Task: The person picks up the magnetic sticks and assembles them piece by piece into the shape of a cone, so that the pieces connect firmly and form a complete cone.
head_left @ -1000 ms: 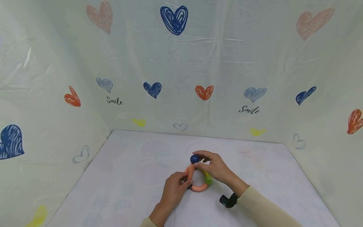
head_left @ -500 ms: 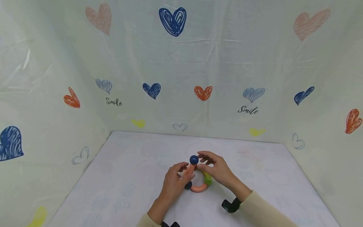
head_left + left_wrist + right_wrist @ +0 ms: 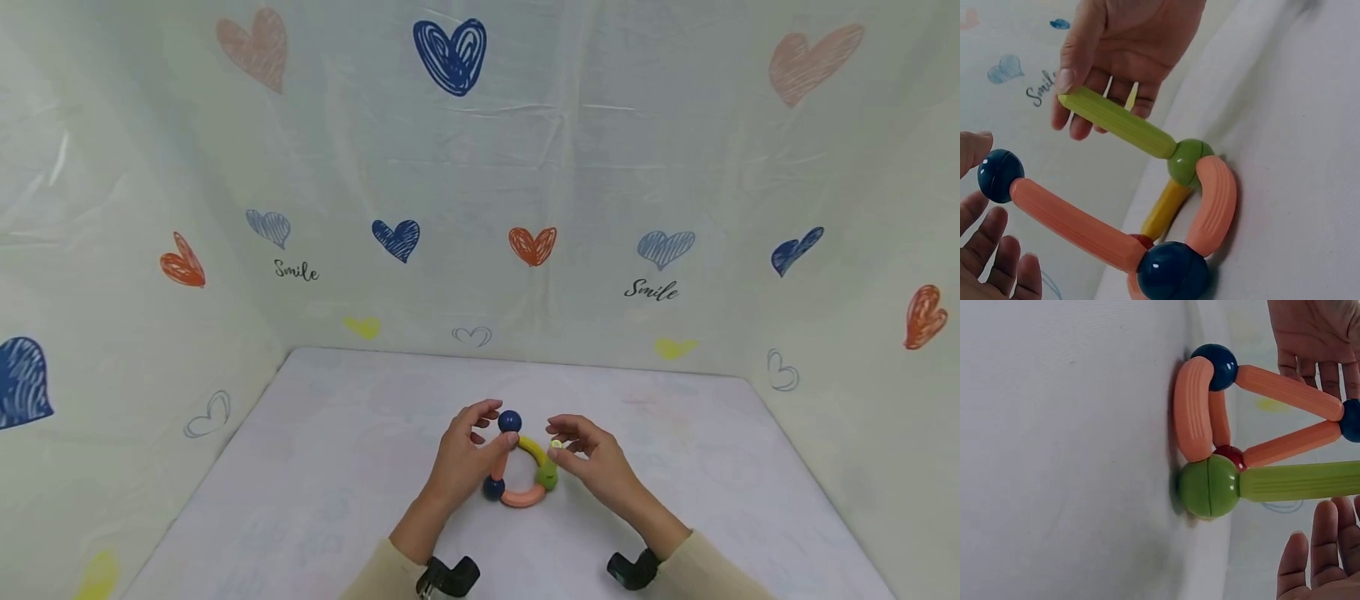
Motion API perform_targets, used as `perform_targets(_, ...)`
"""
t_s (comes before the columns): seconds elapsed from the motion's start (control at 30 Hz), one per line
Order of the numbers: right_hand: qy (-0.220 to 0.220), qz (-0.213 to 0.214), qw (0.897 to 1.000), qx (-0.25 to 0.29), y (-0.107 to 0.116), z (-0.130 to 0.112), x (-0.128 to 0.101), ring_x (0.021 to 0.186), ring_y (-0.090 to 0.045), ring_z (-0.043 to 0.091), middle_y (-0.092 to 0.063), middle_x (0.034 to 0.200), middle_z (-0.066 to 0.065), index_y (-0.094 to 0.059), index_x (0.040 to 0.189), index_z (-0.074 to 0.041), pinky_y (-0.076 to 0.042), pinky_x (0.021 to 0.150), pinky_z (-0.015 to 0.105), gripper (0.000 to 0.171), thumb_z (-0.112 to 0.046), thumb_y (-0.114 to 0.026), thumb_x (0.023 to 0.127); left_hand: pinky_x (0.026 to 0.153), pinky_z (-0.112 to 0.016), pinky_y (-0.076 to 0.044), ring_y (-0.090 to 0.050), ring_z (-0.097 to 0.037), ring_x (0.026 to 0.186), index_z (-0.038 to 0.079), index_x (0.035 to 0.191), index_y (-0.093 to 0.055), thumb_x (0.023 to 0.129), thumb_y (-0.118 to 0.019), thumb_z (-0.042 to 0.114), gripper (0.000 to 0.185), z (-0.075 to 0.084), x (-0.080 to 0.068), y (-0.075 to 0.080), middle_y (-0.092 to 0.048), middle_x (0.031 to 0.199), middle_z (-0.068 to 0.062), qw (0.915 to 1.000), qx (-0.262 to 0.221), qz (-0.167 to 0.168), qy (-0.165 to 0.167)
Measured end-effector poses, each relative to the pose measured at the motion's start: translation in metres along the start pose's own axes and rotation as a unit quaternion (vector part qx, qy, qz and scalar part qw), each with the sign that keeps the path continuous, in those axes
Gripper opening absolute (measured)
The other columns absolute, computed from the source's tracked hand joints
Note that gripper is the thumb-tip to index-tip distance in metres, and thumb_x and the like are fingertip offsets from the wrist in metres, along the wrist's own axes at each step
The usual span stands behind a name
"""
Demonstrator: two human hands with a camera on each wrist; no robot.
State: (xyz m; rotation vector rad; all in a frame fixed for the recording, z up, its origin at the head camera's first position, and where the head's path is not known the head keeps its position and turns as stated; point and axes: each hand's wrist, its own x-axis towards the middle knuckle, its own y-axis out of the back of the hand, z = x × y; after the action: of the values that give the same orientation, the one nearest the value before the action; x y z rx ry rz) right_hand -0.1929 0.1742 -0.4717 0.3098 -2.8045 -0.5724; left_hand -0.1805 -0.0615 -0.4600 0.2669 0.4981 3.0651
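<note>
Table (image 3: pixel 315 467): white sheet, bearing the toy near its middle.
Toy (image 3: pixel 520 467): rods and balls joined; curved orange rod (image 3: pixel 1215 203) lies on the sheet between a green ball (image 3: pixel 1189 160) and a blue ball (image 3: pixel 1171 271).
Left hand (image 3: pixel 467 457): fingers loosely spread, thumb touching the top blue ball (image 3: pixel 1000 175) of an orange rod (image 3: pixel 1075 224).
Right hand (image 3: pixel 592 463): thumb and fingers pinch the free end of the green rod (image 3: pixel 1119 121).
Backdrop (image 3: pixel 525 183): pale cloth, printed hearts.
</note>
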Motion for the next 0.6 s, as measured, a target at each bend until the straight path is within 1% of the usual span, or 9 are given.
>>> perform_targets(0.07, -0.018, -0.002, 1.000, 0.004, 0.0005, 0.0016, -0.0029, 0.110, -0.063, 0.015, -0.070, 0.126, 0.017, -0.065, 0.132, -0.007, -0.053, 0.093, 0.022, 0.039, -0.013, -0.079, 0.095, 0.093, -0.033, -0.047, -0.052, -0.020, 0.118, 0.017, 0.144, -0.061, 0.095, -0.079, 0.036, 0.055, -0.0004, 0.0010, -0.0004, -0.063, 0.131, -0.002, 1.0000, 0.002, -0.004, 0.002)
perform_targets(0.13, -0.033, -0.002, 0.999, 0.005, 0.0007, 0.0023, -0.0053, 0.110, -0.063, 0.014, -0.071, 0.125, 0.014, -0.065, 0.130, -0.005, -0.053, 0.092, 0.022, 0.040, -0.014, -0.079, 0.095, 0.092, -0.032, -0.047, -0.051, -0.018, 0.117, 0.018, 0.143, -0.062, 0.095, -0.079, 0.035, 0.054, -0.0005, 0.0017, -0.0006, -0.063, 0.131, -0.002, 1.0000, 0.002, -0.009, 0.003)
perform_targets(0.23, -0.048, 0.004, 0.999, 0.001, 0.0001, 0.0035, -0.0076, 0.106, -0.064, 0.012, -0.072, 0.119, 0.008, -0.066, 0.126, -0.003, -0.054, 0.091, 0.023, 0.036, -0.014, -0.080, 0.094, 0.092, -0.032, -0.047, -0.051, -0.020, 0.117, 0.019, 0.142, -0.063, 0.096, -0.078, 0.033, 0.050, -0.0002, 0.0021, -0.0007, -0.062, 0.131, -0.002, 0.9999, -0.001, -0.014, 0.003)
perform_targets(0.3, -0.055, 0.010, 0.998, -0.002, -0.0009, 0.0048, -0.0085, 0.103, -0.065, 0.011, -0.072, 0.114, 0.005, -0.068, 0.121, -0.005, -0.054, 0.089, 0.024, 0.032, -0.012, -0.080, 0.093, 0.092, -0.032, -0.047, -0.052, -0.022, 0.118, 0.020, 0.140, -0.064, 0.096, -0.078, 0.032, 0.047, 0.0005, 0.0024, -0.0005, -0.062, 0.131, -0.001, 0.9999, -0.004, -0.016, 0.002)
perform_targets(0.4, -0.056, 0.020, 0.998, -0.007, -0.0031, 0.0073, -0.0090, 0.099, -0.065, 0.010, -0.072, 0.108, 0.003, -0.070, 0.116, -0.008, -0.054, 0.087, 0.025, 0.025, -0.008, -0.079, 0.092, 0.092, -0.032, -0.047, -0.052, -0.023, 0.117, 0.018, 0.138, -0.066, 0.097, -0.078, 0.029, 0.045, 0.0017, 0.0028, -0.0003, -0.062, 0.129, -0.002, 0.9999, -0.006, -0.016, 0.000)
perform_targets(0.47, -0.057, 0.023, 0.998, -0.013, -0.0050, 0.0087, -0.0088, 0.096, -0.065, 0.010, -0.073, 0.106, 0.002, -0.071, 0.114, -0.009, -0.054, 0.086, 0.026, 0.023, -0.006, -0.078, 0.092, 0.091, -0.032, -0.046, -0.052, -0.021, 0.116, 0.017, 0.138, -0.067, 0.097, -0.077, 0.028, 0.044, 0.0022, 0.0032, -0.0004, -0.062, 0.128, -0.002, 0.9999, -0.004, -0.015, 0.000)
perform_targets(0.6, -0.057, 0.028, 0.998, -0.024, -0.0085, 0.0095, -0.0075, 0.096, -0.065, 0.010, -0.074, 0.105, -0.001, -0.072, 0.112, -0.011, -0.053, 0.086, 0.026, 0.021, -0.007, -0.078, 0.093, 0.091, -0.031, -0.046, -0.052, -0.018, 0.114, 0.017, 0.135, -0.068, 0.097, -0.077, 0.027, 0.040, 0.0024, 0.0037, -0.0015, -0.063, 0.127, -0.001, 0.9999, 0.000, -0.014, -0.001)
